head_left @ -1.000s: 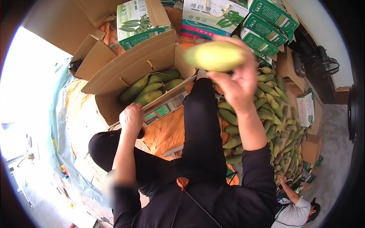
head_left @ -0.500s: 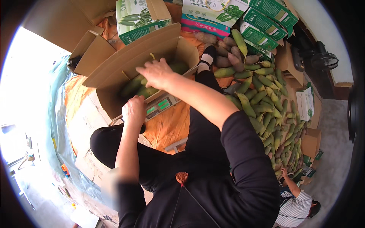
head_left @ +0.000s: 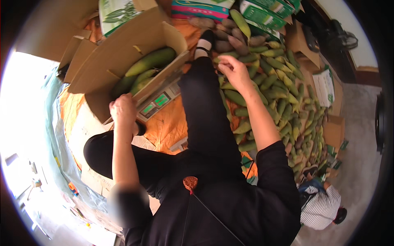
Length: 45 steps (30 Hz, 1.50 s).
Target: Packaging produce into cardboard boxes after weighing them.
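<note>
An open cardboard box (head_left: 164, 76) holds several green radishes (head_left: 151, 62) and sits on a digital scale (head_left: 154, 105) with lit green displays. My left hand (head_left: 124, 109) is closed on the near left corner of the box's wall. Over the near edge of a large heap of green radishes (head_left: 282, 100), to the right of my outstretched leg, hangs my right hand (head_left: 237, 74). Its fingers are bent but apart, with nothing visible in them. Beyond it lie several reddish-purple radishes (head_left: 238, 46).
Green and white cartons (head_left: 262, 18) stand at the back, with a pink and teal box (head_left: 199, 12) beside them. An orange sheet (head_left: 164, 133) lies under the scale. A black fan (head_left: 342, 35) is at the far right. Another person (head_left: 320, 205) in a striped top bends at lower right.
My right hand has left the box and swung right to the radish heap. My left hand stays at the box's corner. The view has shifted, and the other person has moved.
</note>
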{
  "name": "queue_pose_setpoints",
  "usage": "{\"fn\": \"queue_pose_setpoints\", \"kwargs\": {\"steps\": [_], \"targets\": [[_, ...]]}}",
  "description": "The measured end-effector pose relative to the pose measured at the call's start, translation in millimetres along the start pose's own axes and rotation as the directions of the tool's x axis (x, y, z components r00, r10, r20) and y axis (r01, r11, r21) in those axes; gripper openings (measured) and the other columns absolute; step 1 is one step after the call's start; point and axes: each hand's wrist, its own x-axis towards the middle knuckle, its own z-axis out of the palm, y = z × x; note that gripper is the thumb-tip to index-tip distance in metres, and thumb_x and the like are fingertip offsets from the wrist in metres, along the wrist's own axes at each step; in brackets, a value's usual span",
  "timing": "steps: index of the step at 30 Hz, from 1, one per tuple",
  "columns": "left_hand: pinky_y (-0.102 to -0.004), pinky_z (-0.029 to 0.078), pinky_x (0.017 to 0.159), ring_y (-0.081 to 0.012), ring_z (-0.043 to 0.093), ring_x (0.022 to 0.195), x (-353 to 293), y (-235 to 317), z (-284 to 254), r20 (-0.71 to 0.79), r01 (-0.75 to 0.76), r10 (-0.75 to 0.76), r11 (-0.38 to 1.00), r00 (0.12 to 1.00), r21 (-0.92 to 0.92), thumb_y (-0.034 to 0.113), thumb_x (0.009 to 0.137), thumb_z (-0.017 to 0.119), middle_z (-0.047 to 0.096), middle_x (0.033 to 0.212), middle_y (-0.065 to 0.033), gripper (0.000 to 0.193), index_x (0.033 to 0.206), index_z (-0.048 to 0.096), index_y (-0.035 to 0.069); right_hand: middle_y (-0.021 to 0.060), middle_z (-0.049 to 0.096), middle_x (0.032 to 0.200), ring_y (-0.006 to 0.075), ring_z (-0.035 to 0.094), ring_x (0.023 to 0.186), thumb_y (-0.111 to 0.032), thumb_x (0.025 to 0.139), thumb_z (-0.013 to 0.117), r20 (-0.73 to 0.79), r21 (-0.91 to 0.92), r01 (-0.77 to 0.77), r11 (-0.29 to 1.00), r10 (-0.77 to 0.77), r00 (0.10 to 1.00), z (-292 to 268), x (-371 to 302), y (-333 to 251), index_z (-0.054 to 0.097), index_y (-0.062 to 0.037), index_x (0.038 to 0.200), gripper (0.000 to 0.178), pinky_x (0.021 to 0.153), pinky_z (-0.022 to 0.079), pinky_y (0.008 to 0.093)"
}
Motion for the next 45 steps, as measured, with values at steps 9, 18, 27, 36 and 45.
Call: {"fn": "queue_pose_setpoints", "kwargs": {"steps": [9,18,27,36,45], "targets": [[-0.0588,0.022,0.105,-0.0264,0.041,0.127,-30,29,-3,-0.194,0.099,-0.097,0.995,0.976,0.002,0.018,0.076,0.069,0.053,0.128,-0.0059,0.063,0.135,0.045,0.016,0.0199,0.064,0.100,0.0349,0.063,0.091,-0.017,0.084,0.061,0.151,-0.582,-0.297,0.757,0.460,0.875,14,-159,145,0.061,-0.0040,0.111,0.030,0.079,0.049,0.0398],[-0.0615,0.010,0.108,-0.0310,0.019,0.140,-60,40,-1,-0.216,0.144,-0.149,0.989,0.965,-0.035,0.018,0.073,0.074,0.031,0.149,-0.0050,0.083,0.144,0.032,0.018,0.0159,0.063,0.109,0.0319,0.058,0.107,-0.028,0.081,0.066,0.332,-0.561,-0.463,0.686,0.700,0.633,45,-225,203,0.062,-0.0078,0.107,0.033,0.087,0.046,0.0411],[-0.0567,0.013,0.109,-0.0319,0.014,0.142,-72,52,0,-0.169,0.183,-0.195,0.980,0.966,-0.084,0.016,0.070,0.076,0.021,0.152,-0.0097,0.092,0.146,0.025,0.010,0.0214,0.062,0.086,0.0393,0.060,0.084,-0.020,0.079,0.056,0.334,-0.552,-0.262,0.792,0.498,0.800,28,-202,225,0.062,-0.0041,0.087,0.018,0.071,0.047,0.0447],[-0.0573,0.011,0.110,-0.0317,0.013,0.142,-69,53,-3,-0.124,0.207,-0.212,0.977,0.969,-0.050,0.017,0.073,0.075,0.021,0.152,-0.0098,0.089,0.146,0.023,0.010,0.0166,0.062,0.100,0.0354,0.058,0.096,-0.019,0.081,0.059,0.168,-0.684,-0.346,0.642,0.600,0.782,30,-158,229,0.061,-0.0019,0.097,0.024,0.081,0.047,0.0429],[-0.0570,0.011,0.110,-0.0319,0.015,0.142,-67,52,-1,-0.118,0.222,-0.221,0.975,0.968,-0.006,0.018,0.073,0.074,0.021,0.152,-0.0104,0.088,0.145,0.025,0.008,0.0089,0.056,0.108,0.0299,0.052,0.105,-0.008,0.085,0.055,0.186,-0.889,-0.104,0.447,0.559,0.808,67,-96,196,0.058,-0.0091,0.115,0.031,0.088,0.045,0.0449]]}}
